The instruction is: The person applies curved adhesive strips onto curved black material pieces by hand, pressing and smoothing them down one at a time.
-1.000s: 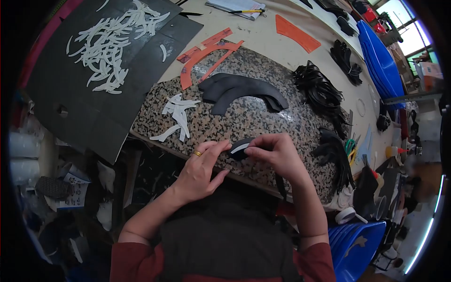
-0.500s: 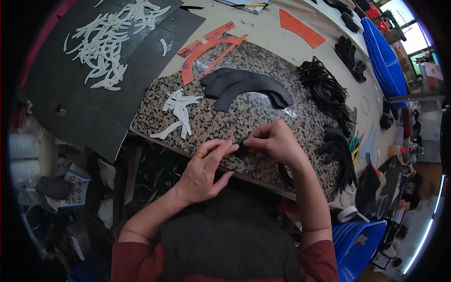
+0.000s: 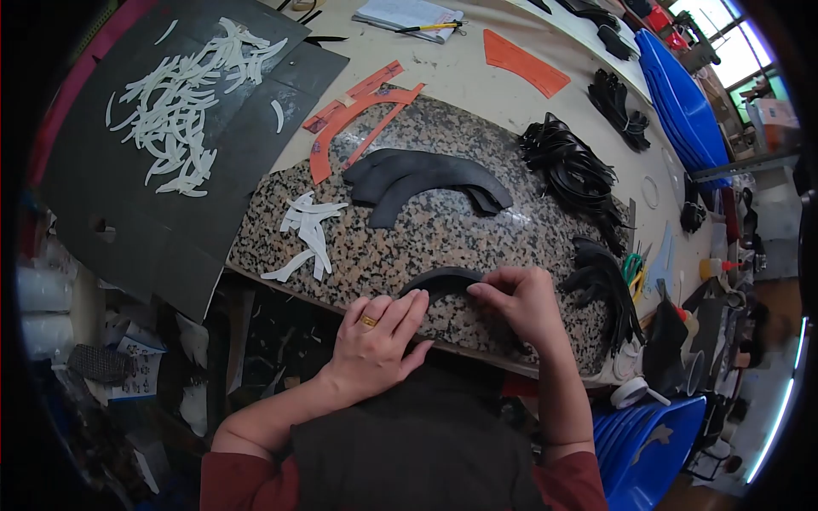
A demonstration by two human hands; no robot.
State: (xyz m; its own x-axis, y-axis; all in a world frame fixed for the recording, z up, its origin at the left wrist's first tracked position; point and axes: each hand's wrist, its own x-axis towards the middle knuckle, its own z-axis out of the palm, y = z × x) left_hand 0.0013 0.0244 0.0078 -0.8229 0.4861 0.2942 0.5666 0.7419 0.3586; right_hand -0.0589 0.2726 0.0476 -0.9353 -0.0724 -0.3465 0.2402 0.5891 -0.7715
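At the front edge of the speckled stone slab [image 3: 383,255], a black curved strip [image 3: 450,274] arches between my hands. My right hand [image 3: 527,305] pinches its right part between thumb and fingertips. The fingers of my left hand [image 3: 375,342], a ring on one, are together and press on the strip's left end, with the thumb apart from it. Behind the strip lies an overlapping stack of wider black curved pieces [image 3: 426,179]. Small white curved strips [image 3: 308,232] are piled on the slab's left side.
A heap of white strips [image 3: 175,115] covers part of a dark board [image 3: 94,221]. Orange templates [image 3: 527,64] lie further back. Bundles of black strips [image 3: 567,162], green-handled scissors [image 3: 632,268] and blue bins [image 3: 652,447] are on the right.
The black strip now shows as a wider arch between my hands. My right hand has moved right and down, away from my left. The whole view has shifted slightly.
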